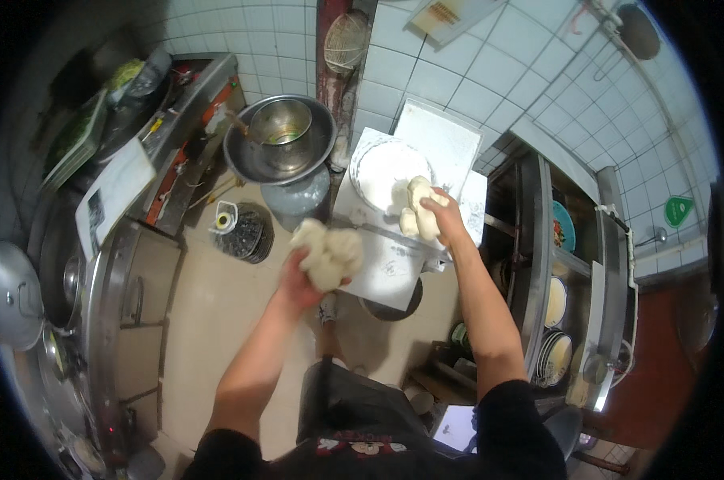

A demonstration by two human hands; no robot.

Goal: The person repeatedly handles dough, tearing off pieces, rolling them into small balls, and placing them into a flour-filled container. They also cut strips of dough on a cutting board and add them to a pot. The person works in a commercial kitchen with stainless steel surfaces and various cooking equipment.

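Observation:
My left hand (294, 281) is wrapped around several pale lumps of dough (332, 255), slightly blurred, in front of the floured white board (389, 270). A smaller cluster of dough pieces (419, 207) is gripped in my right hand (449, 216), with my thumb across it. That cluster hangs over the near right rim of a round basin of white flour (389, 171). The basin rests on a white surface dusted with flour. Behind it, a white rectangular lid or board (440, 141) leans near the tiled wall.
A metal bowl (236, 150) holding a steel pot (281, 123) stands at the back left, above a large plastic jug (245, 234) on the floor. Stove counters (139, 282) line the left. Right, a metal shelf rack (539, 240) holds stacked plates (557, 357) and a turquoise bowl (566, 225).

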